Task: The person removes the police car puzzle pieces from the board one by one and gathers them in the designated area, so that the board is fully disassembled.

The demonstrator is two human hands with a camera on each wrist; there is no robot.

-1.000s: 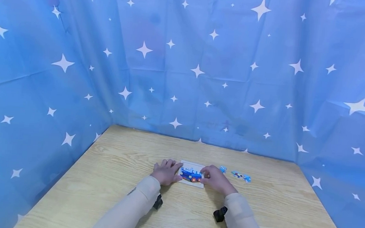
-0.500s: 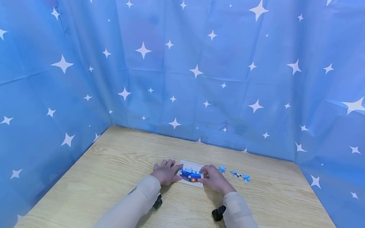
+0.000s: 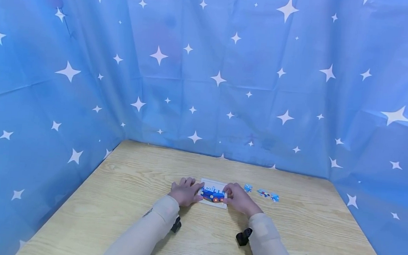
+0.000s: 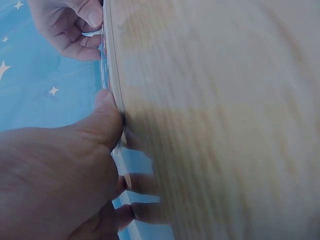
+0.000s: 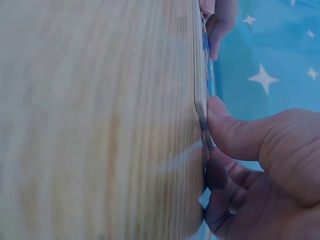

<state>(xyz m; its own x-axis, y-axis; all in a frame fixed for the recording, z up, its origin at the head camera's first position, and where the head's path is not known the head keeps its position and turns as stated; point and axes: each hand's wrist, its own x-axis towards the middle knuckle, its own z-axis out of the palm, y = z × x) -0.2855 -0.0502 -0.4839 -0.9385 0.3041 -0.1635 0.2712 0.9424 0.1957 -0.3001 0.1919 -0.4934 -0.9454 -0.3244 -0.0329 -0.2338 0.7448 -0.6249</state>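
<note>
We record a pale-framed jigsaw board (image 3: 217, 205) lying flat on the wood-grain table (image 3: 130, 217), midway between the surface's left and right edges and toward its far edge. Inside the frame we see a blue cartoon locomotive (image 3: 213, 194) with red-orange wheels.

Left hand (image 3: 185, 192): at the board's left edge, fingers spread and extended, thumb touching the frame near its near left corner. Grip: loose, nothing clasped.

Right hand (image 3: 239, 200): at the board's right edge, thumb on the frame by the near right corner, the other fingers bent toward the tabletop. Grip: we cannot tell whether thumb and forefinger pinch the board or merely press on it.

Toward the surface's far right corner, beyond the right hand, we note three loose jigsaw pieces: one blue piece (image 3: 248, 188) alone, then a multicoloured piece (image 3: 263, 193) just beside another blue piece (image 3: 275, 197).

A black camera shows at each pale sleeve. Behind the surface's far edge we have a blue star-print backdrop (image 3: 193, 71).
</note>
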